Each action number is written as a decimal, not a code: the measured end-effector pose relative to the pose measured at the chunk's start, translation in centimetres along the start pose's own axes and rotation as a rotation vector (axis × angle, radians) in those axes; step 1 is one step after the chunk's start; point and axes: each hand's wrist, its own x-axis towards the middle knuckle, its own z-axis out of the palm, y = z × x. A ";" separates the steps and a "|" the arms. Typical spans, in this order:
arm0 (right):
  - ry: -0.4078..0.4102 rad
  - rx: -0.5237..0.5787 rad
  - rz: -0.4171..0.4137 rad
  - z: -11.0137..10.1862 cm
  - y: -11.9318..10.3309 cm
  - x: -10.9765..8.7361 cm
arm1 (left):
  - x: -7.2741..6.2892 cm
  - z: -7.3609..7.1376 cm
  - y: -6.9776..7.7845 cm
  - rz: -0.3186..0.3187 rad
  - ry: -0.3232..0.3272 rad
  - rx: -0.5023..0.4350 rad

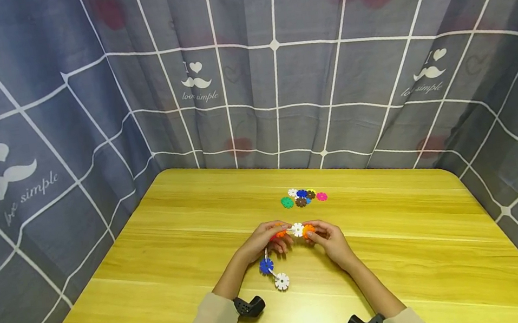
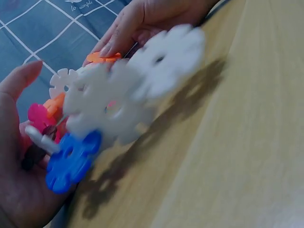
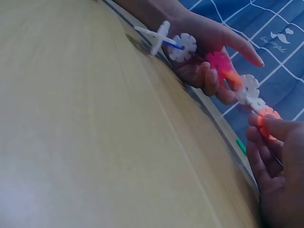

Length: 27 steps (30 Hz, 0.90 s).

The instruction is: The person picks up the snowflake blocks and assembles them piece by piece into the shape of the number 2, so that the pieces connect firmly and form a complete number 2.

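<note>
A chain of notched plastic snowflake discs runs between my two hands above the table. My left hand (image 1: 267, 238) holds it near the pink disc (image 3: 218, 61), with curled fingers beneath and the thumb raised apart. From that hand hang a blue disc (image 1: 266, 266) and white discs (image 2: 166, 59) at the chain's free end. My right hand (image 1: 329, 242) pinches the orange disc (image 3: 268, 122) at the other end between thumb and fingers. Beside it, a white disc (image 1: 298, 229) is joined into the chain. A dark disc (image 2: 38, 151) lies against the left palm.
Farther back on the wooden table (image 1: 393, 209) lies a loose group of discs: a green disc (image 1: 287, 202), a pink loose disc (image 1: 322, 196), brown, white and blue ones. A grey checked curtain (image 1: 247, 75) surrounds the table's back and sides.
</note>
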 end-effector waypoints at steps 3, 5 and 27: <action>-0.033 -0.051 -0.037 0.4 -0.9 -0.2 | 0.0 0.0 0.1 -0.024 -0.023 0.025; -0.034 -0.092 -0.066 0.6 -1.6 -0.4 | 0.0 0.0 0.1 -0.034 -0.018 0.018; 0.114 -0.088 -0.174 1.5 -2.0 -0.8 | 0.2 -0.1 -0.2 -0.028 -0.028 0.009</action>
